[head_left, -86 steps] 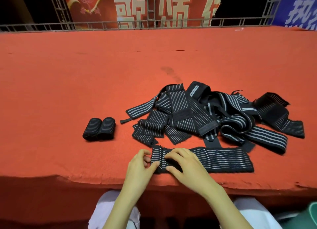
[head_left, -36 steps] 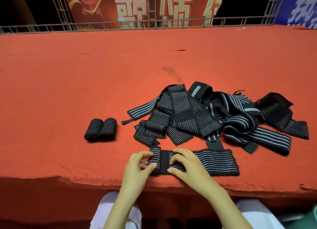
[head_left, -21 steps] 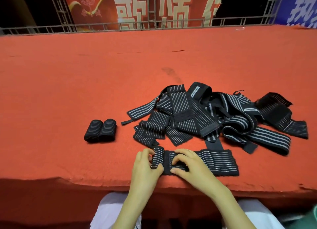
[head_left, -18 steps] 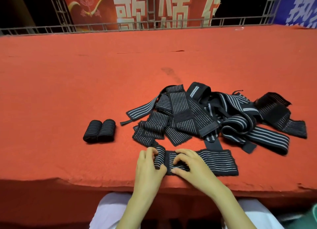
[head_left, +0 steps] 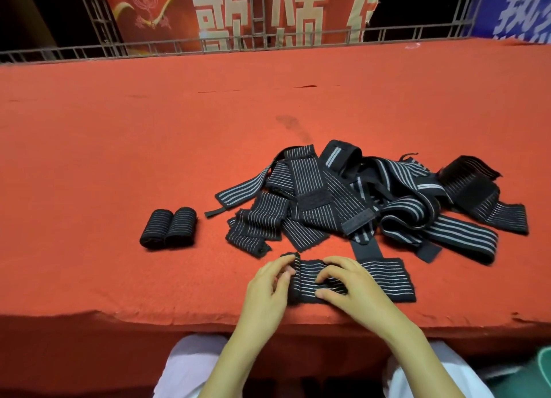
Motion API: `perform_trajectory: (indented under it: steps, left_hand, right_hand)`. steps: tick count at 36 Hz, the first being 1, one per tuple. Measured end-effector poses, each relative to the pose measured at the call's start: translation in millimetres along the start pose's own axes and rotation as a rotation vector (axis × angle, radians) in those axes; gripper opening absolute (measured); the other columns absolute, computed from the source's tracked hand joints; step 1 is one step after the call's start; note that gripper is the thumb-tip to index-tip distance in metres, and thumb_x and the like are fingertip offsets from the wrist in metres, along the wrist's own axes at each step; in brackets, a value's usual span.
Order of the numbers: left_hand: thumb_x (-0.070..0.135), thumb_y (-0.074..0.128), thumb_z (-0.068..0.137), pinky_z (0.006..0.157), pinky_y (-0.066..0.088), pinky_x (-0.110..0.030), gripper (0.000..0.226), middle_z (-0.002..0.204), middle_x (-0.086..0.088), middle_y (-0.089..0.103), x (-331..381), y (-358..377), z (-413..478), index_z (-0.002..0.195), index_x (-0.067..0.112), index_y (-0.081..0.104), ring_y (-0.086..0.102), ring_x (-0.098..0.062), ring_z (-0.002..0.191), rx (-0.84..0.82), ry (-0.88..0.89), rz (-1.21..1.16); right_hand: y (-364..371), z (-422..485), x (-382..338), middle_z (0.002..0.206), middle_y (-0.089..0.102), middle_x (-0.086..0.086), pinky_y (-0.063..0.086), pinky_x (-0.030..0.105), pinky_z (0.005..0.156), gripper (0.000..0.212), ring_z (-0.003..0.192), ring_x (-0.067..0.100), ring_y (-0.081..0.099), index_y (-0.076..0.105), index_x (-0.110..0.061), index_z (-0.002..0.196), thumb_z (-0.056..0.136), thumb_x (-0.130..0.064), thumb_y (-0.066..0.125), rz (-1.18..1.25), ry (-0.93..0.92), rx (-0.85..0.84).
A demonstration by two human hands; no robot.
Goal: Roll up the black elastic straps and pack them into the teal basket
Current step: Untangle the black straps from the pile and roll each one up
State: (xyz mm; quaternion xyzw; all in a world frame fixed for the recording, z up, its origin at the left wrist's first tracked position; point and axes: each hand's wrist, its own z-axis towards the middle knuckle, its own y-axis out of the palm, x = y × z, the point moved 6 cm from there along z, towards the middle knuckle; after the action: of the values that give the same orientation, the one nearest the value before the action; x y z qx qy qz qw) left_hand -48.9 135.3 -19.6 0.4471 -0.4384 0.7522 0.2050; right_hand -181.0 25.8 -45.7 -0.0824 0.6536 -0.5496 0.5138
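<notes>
- I have only one view, worn on my head, and it looks forward and down over the table (head_left: 149,159).
- It sits close. My left hand (head_left: 265,290) and right hand (head_left: 354,290), both on the strap (head_left: 381,278), fill the low middle, with my lap (head_left: 190,368) under the near edge.
- The wide lens reaches across to the far edge, the railing (head_left: 179,44) and the banners (head_left: 238,13) behind it.
- In the bottom right corner a teal shape (head_left: 541,365), perhaps the basket, is cut off by the frame.

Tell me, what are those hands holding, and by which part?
One strap, by its rolled-up end: the left hand curls round the roll and the right hand pinches it just beside. The flat remainder lies free.
</notes>
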Motion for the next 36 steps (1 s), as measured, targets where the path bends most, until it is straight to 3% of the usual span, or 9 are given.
perform_trajectory:
  steps: [4,7,10,13,16,19,25,30,36]
  left_hand:
    - [-0.009,0.060,0.080,0.073,0.040,-0.008,0.046,0.097,0.007,0.064,-3,0,-2,0.099,0.033,0.063,0.055,-0.001,0.084,0.006,-0.038,-0.069]
    - [-0.001,0.071,0.076,0.068,0.041,-0.010,0.041,0.100,0.007,0.059,-8,-1,0,0.097,0.033,0.062,0.053,0.000,0.079,0.054,-0.079,-0.077]
    - [0.010,0.076,0.075,0.069,0.044,-0.016,0.036,0.097,0.004,0.057,-18,2,0,0.099,0.030,0.059,0.054,-0.009,0.081,0.045,-0.169,-0.072]
    - [0.019,0.077,0.075,0.071,0.050,-0.026,0.031,0.082,0.005,0.059,-22,5,-1,0.095,0.028,0.055,0.053,-0.010,0.072,0.017,-0.241,-0.056]
    - [0.029,0.074,0.075,0.066,0.044,-0.028,0.034,0.069,0.008,0.059,-19,5,2,0.099,0.025,0.049,0.056,-0.010,0.066,0.010,-0.263,0.067]
    - [0.032,0.070,0.076,0.065,0.040,-0.031,0.036,0.065,0.008,0.059,-15,5,4,0.100,0.024,0.044,0.060,-0.015,0.071,-0.005,-0.281,0.114]
    - [0.025,0.073,0.074,0.060,0.039,-0.028,0.035,0.064,0.007,0.057,-29,-26,-2,0.099,0.018,0.049,0.055,-0.010,0.061,0.079,-0.370,0.026]
    - [0.043,0.065,0.056,0.064,0.043,-0.035,0.041,0.062,0.006,0.059,-55,-68,-14,0.088,0.021,0.052,0.058,-0.017,0.062,0.167,-0.448,0.004]
    - [0.021,0.074,0.074,0.064,0.046,-0.035,0.026,0.066,0.003,0.062,-58,-80,-19,0.087,0.020,0.051,0.061,-0.018,0.063,0.242,-0.412,0.047]
  right_hand:
    - [1,-1,1,0.123,0.041,-0.022,0.024,0.027,0.110,0.016,0.126,0.006,0.037,0.065,-0.032,0.097,0.082,-0.038,0.070,-0.001,0.000,0.003]
    - [3,-2,1,0.124,0.041,-0.023,0.025,0.028,0.110,0.022,0.127,0.005,0.037,0.064,-0.034,0.098,0.081,-0.048,0.064,-0.003,-0.010,0.004]
    - [3,-5,1,0.125,0.041,-0.024,0.024,0.025,0.108,0.042,0.126,0.003,0.035,0.062,-0.037,0.099,0.073,-0.065,0.046,-0.001,-0.025,0.002]
    - [4,-6,2,0.126,0.041,-0.023,0.024,0.026,0.110,0.044,0.126,0.002,0.035,0.061,-0.040,0.100,0.070,-0.068,0.044,0.012,-0.025,-0.004]
    - [5,-5,1,0.129,0.042,-0.020,0.023,0.028,0.111,0.044,0.128,0.004,0.034,0.062,-0.042,0.100,0.069,-0.069,0.046,0.021,-0.015,-0.010]
    - [5,-4,-1,0.130,0.041,-0.019,0.022,0.031,0.113,0.045,0.130,0.006,0.032,0.062,-0.041,0.100,0.068,-0.069,0.047,0.014,-0.009,-0.002]
    - [16,6,-25,0.135,0.041,-0.013,0.018,0.030,0.115,0.042,0.134,0.009,0.028,0.063,-0.039,0.104,0.073,-0.063,0.050,-0.032,-0.042,-0.049]
    - [40,15,-60,0.140,0.037,-0.012,0.013,0.031,0.115,0.025,0.136,0.010,0.022,0.061,-0.037,0.111,0.087,-0.046,0.060,-0.063,-0.115,-0.081]
    - [49,22,-79,0.141,0.037,-0.009,0.011,0.035,0.114,0.024,0.138,0.009,0.021,0.062,-0.032,0.109,0.088,-0.045,0.059,-0.116,-0.138,-0.062]
